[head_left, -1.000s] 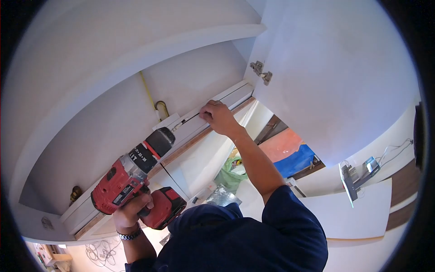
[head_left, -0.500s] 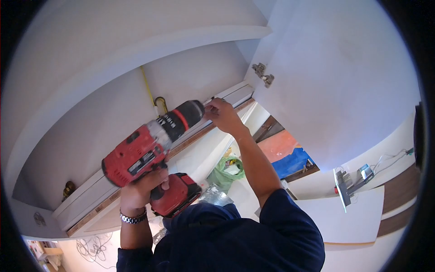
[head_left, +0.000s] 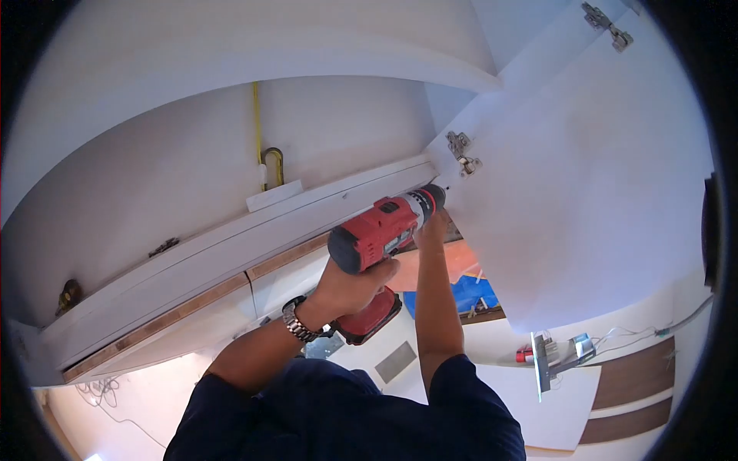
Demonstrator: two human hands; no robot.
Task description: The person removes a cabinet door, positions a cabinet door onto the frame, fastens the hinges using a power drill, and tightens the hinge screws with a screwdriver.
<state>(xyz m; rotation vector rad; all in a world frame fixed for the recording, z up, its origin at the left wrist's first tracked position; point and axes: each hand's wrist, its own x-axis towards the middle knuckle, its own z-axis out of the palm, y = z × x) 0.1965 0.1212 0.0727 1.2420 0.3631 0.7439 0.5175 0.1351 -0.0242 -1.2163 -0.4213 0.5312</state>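
Note:
A red and black cordless drill (head_left: pixel 380 234) is gripped by my left hand (head_left: pixel 346 288), which wears a metal-band watch. Its chuck (head_left: pixel 433 198) points up and right, toward the corner where the white cabinet rail (head_left: pixel 307 207) meets the white panel on the right. My right hand (head_left: pixel 434 230) is raised close behind the chuck; the drill hides its fingers, so I cannot see what they touch. A metal hinge (head_left: pixel 463 154) sits on the white cabinet door (head_left: pixel 561 184), just above the drill's front end.
A tape measure with a yellow blade (head_left: pixel 272 165) hangs in the cabinet beside a small white strip (head_left: pixel 275 196). Dark hardware (head_left: pixel 164 247) lies farther left on the ledge. Below right are a blue sheet (head_left: pixel 461 298) and a wired device (head_left: pixel 544 361).
The drill has moved right along the rail in my left hand, now near the corner by the hinge. My right hand has shifted right and slightly down. The camera view has also shifted.

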